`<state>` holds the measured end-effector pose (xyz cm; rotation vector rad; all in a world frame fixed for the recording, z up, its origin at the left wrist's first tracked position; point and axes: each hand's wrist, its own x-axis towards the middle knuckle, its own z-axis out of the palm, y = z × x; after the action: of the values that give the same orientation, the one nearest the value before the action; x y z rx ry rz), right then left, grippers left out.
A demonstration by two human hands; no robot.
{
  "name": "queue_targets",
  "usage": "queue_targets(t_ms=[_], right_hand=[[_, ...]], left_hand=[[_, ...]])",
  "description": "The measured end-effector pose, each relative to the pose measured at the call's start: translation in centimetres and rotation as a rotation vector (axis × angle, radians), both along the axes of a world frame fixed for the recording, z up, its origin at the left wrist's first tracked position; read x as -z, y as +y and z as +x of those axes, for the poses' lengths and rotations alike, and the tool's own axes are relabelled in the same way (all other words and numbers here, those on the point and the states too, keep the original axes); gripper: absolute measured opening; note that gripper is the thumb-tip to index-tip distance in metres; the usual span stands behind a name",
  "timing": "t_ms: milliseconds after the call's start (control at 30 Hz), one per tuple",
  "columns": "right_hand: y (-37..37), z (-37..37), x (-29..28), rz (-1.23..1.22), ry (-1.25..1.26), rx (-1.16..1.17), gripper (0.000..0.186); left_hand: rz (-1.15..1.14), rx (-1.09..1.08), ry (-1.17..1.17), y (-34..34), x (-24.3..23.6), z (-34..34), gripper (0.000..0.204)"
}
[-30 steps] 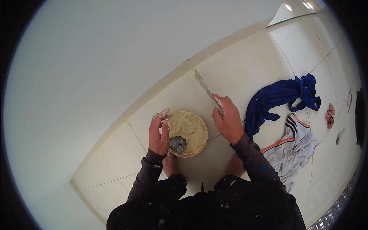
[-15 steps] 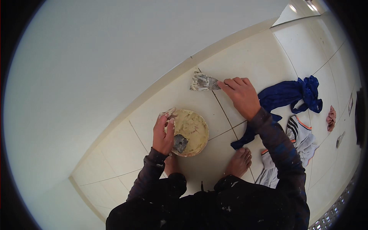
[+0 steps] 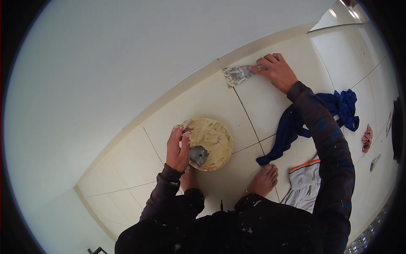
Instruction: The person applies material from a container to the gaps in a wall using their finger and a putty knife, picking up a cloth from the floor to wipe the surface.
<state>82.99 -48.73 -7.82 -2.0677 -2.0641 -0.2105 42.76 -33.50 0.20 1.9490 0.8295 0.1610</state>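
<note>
My right hand (image 3: 279, 73) is stretched forward, pinching a putty knife (image 3: 237, 76) whose wide blade is caked with putty. The blade points left, near the foot of the wall. My left hand (image 3: 178, 148) is curled at the left edge of a round tub (image 3: 226, 135) of cream-coloured putty. Its fingertips are smeared with putty, and what they grip is largely hidden. Beside that hand, over the putty, shows a dark grey flat piece (image 3: 198, 155) that I cannot identify.
A pale wall (image 3: 127, 63) with a low skirting (image 3: 186, 86) runs along the left and far side. On the tiled floor to the right lie a dark blue cloth (image 3: 287, 131), a grey garment with orange trim (image 3: 305, 180) and a crumpled pink cloth (image 3: 367, 139). My bare feet stand near the tub.
My right hand has moved forward and slightly right with the putty knife, bringing the blade closer to the skirting. My left hand stays at the tub, almost unmoved.
</note>
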Motion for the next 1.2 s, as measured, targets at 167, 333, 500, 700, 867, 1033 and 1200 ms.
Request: queue_targets(t_ms=[167, 333, 500, 700, 867, 1033, 1200], right_hand=[[-0.2, 1.9, -0.2, -0.105, -0.04, -0.088, 0.048], [-1.6, 2.7, -4.6, -0.231, -0.069, -0.072, 0.048], [-4.5, -3.3, -7.9, -0.225, 0.244, 0.199, 0.043], [-1.6, -8.8, -7.7, -0.191, 0.105, 0.261, 0.038], [1.2, -11.3, -7.8, -0.246, 0.059, 0.292, 0.04], [1.7, -11.6, -6.3, -0.299, -0.026, 0.327, 0.035], [0.0, -12.2, -8.8, -0.461, -0.057, 0.237, 0.034]], left_hand=[[-0.063, -0.063, -0.011, -0.2, 0.0, -0.2, 0.04], [-0.04, -0.071, -0.021, 0.2, -0.7, -0.4, 0.038], [-0.01, -0.095, -0.046, 0.2, -0.4, -1.0, 0.036], [-0.058, -0.075, -0.013, -0.2, -0.2, -0.5, 0.034], [-0.049, -0.068, -0.061, -0.6, 0.5, -0.2, 0.03], [-0.117, -0.07, -0.029, -0.9, 0.5, 0.1, 0.033], [-0.094, -0.072, 0.003, -0.4, 0.9, -1.1, 0.034]])
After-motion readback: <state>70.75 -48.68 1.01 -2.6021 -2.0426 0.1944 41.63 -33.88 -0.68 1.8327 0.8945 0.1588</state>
